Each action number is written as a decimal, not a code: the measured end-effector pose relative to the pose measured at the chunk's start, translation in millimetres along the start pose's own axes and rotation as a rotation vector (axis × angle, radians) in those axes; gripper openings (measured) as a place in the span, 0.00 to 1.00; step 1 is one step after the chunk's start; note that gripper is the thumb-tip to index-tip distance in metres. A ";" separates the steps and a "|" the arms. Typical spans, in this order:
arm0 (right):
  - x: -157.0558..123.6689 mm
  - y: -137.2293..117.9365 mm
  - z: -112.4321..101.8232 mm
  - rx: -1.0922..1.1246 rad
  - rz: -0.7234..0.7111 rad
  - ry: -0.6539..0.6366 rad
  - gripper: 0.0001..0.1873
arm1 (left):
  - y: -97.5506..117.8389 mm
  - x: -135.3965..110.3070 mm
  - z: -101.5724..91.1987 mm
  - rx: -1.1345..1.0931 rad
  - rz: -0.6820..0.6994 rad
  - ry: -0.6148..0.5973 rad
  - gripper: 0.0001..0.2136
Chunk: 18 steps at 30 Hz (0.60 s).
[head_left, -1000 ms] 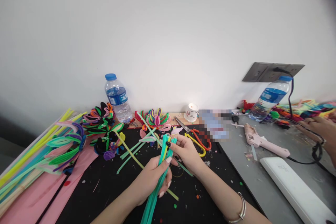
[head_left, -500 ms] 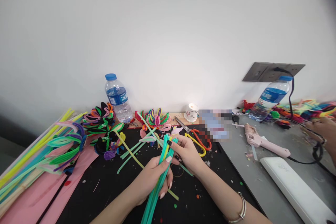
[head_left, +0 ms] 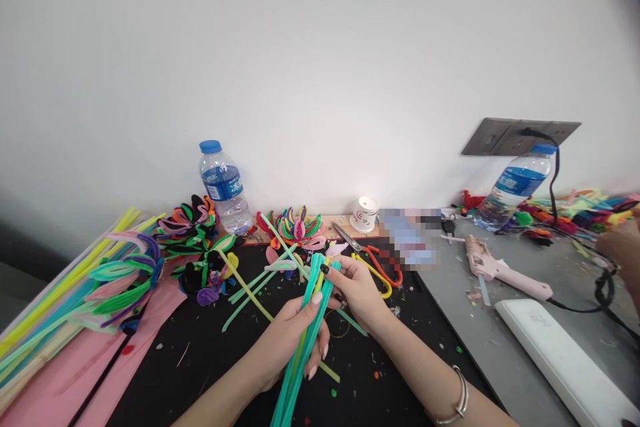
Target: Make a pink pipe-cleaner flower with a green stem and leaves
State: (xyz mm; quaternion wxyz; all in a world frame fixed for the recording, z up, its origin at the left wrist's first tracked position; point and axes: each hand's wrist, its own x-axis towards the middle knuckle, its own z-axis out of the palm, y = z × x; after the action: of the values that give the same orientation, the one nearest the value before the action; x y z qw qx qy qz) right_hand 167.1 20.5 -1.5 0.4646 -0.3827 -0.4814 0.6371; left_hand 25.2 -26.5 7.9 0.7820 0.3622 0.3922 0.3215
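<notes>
A bundle of teal pipe cleaners [head_left: 296, 373], with a yellow one among them, runs from the bottom edge up between my hands. My left hand [head_left: 289, 340] is wrapped round its middle, thumb on top. At the upper end, my right hand [head_left: 356, 290] pinches the teal stems on the right side, with its dark-nailed fingers bent over them. Loose pale green pipe cleaners [head_left: 240, 295] lie on the black mat [head_left: 200, 353] beyond my left hand. Scissors [head_left: 373, 250] with orange and yellow handles rest just past my right hand.
Pipe-cleaner flowers [head_left: 300, 225] sit along the wall, beside a water bottle [head_left: 223, 188] and a paper cup [head_left: 365, 215]. More pipe cleaners [head_left: 60, 280] lie on pink paper at left. At right are a pink glue gun [head_left: 510, 273], a white case [head_left: 560, 353] and another person's hand [head_left: 623, 247].
The upper ends of the bundle have spread apart, the right-hand teal stems shifting slightly right with my right fingers. My left hand stays in place. The other person's hand at right has moved.
</notes>
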 end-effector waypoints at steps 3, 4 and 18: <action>-0.2 -0.9 0.6 -0.007 -0.001 0.023 0.14 | -0.3 0.1 -0.8 0.003 0.007 -0.014 0.23; -0.2 -1.1 0.7 -0.011 -0.002 0.030 0.14 | -0.5 0.3 -1.1 0.007 0.007 -0.020 0.23; 0.2 0.3 0.0 0.020 -0.021 -0.052 0.16 | 0.9 1.5 -0.2 0.005 0.020 0.088 0.19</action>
State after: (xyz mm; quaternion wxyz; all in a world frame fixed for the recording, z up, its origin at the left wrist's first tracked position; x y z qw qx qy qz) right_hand 167.0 20.6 -1.8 0.4625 -0.3562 -0.4908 0.6467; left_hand 25.6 -24.8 8.0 0.7599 0.3536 0.4234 0.3440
